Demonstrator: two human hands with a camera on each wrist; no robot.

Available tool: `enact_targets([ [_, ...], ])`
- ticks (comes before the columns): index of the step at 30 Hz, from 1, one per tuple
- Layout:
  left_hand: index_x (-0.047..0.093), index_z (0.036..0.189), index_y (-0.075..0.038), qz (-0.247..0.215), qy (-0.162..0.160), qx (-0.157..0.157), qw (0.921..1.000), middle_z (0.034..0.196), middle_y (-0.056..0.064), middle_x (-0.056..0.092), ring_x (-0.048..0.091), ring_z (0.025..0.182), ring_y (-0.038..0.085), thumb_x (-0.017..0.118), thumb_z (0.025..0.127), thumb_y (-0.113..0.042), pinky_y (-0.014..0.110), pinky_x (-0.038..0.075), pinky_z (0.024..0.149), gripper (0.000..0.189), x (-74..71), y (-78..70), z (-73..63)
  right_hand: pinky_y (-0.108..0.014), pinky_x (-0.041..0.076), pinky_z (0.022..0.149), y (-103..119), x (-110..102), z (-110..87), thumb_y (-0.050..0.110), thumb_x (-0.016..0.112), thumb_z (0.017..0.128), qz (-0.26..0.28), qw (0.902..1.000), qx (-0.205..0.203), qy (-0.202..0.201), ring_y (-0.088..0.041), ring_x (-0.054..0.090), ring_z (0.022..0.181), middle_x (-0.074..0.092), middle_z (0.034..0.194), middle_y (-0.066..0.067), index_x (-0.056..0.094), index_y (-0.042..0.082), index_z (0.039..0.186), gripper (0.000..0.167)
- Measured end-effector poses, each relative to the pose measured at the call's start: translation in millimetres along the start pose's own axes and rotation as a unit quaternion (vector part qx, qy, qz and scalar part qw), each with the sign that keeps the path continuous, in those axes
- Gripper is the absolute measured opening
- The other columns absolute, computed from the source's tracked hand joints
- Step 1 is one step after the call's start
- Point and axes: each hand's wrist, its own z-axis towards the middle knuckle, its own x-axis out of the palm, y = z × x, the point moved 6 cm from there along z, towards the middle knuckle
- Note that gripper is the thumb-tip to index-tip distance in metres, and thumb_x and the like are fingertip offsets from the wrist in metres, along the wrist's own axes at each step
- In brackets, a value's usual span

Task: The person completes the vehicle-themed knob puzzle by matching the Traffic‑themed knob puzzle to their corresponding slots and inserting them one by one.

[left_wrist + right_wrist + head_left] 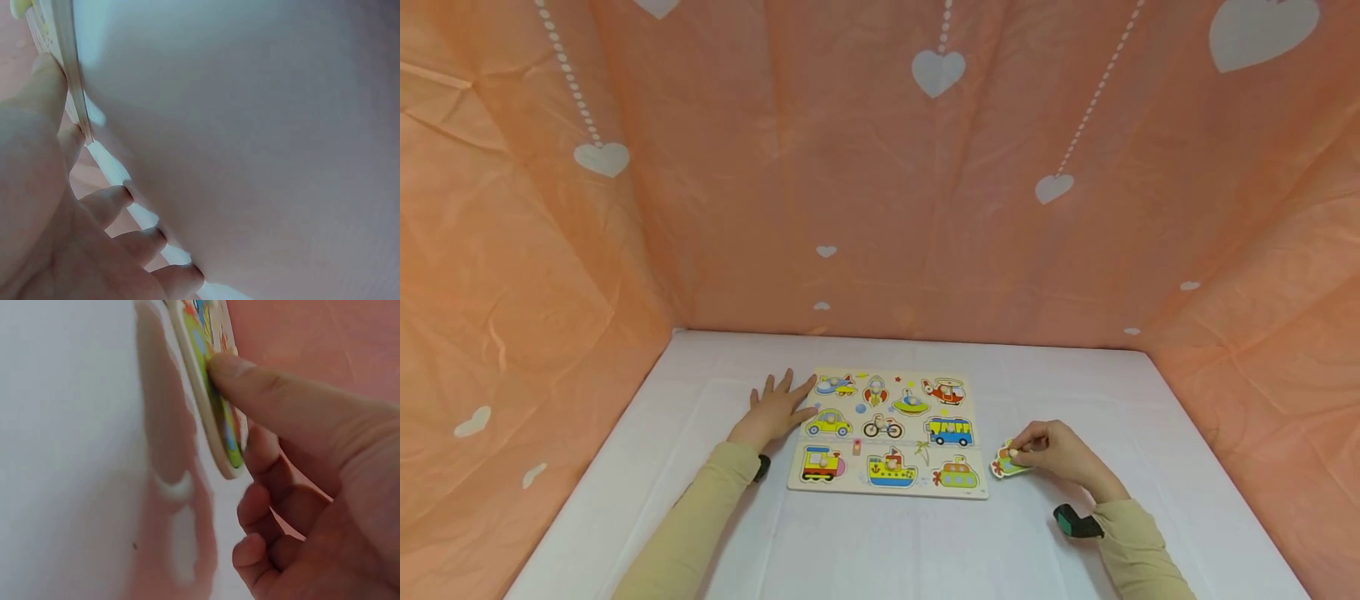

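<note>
A wooden puzzle board (917, 431) with vehicle pictures lies flat on the table. My left hand (771, 414) rests at its left side with fingers spread, thumb and index finger touching the edge. In the left wrist view, the thumb (47, 87) lies against the board's edge (72, 69). Right of the board, my right hand (1054, 450) pinches a submarine puzzle piece (1003, 467) by its knob. The right wrist view shows that piece (203, 394) tilted close over the table, thumb (269, 384) on its face. A matching submarine picture (957, 475) is at the board's lower right corner.
Other vehicles on the board include a bus (950, 432), a ship (891, 472) and a train (822, 465). A white cloth covers the table (865, 550). Orange curtains (880, 208) with white hearts stand behind and at both sides.
</note>
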Motion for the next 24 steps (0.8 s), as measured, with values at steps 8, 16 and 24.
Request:
enact_targets([
  [8, 0.028, 0.152, -0.017, -0.002, 0.003, -0.006, 1.0000, 0.154, 0.029, 0.010, 0.004, 0.135, 0.059, 0.053, 0.097, -0.043, 0.073, 0.006, 0.103, 0.066, -0.7, -1.8, -0.9, -0.023, 0.038, 0.054, 7, 10, 1.1, 0.015, 0.081, 0.076, -0.009, 0.9996, -0.013, -0.025, -0.013, 0.046, 0.067, 0.061, 0.078, 0.001, 0.073, 0.011, 0.084, 0.012],
  [16, 0.030, 0.151, -0.016, -0.005, -0.004, 0.000, 1.0000, 0.153, 0.030, 0.012, 0.004, 0.135, 0.058, 0.054, 0.096, -0.040, 0.074, 0.005, 0.102, 0.064, -1.8, -2.2, -1.8, -0.022, 0.039, 0.054, 14, 15, 0.4, 0.013, 0.082, 0.075, 0.018, 0.9993, -0.005, -0.033, -0.012, 0.047, 0.066, 0.059, 0.075, -0.001, 0.072, 0.008, 0.085, 0.014],
  [24, 0.030, 0.151, -0.016, -0.003, -0.005, -0.004, 1.0000, 0.153, 0.030, 0.012, 0.004, 0.135, 0.058, 0.055, 0.096, -0.041, 0.073, 0.005, 0.103, 0.065, -1.5, -1.5, 0.4, -0.022, 0.039, 0.055, 17, 22, 0.8, 0.017, 0.082, 0.075, 0.037, 0.9989, 0.007, -0.027, -0.016, 0.047, 0.069, 0.060, 0.078, -0.002, 0.072, 0.008, 0.085, 0.017],
])
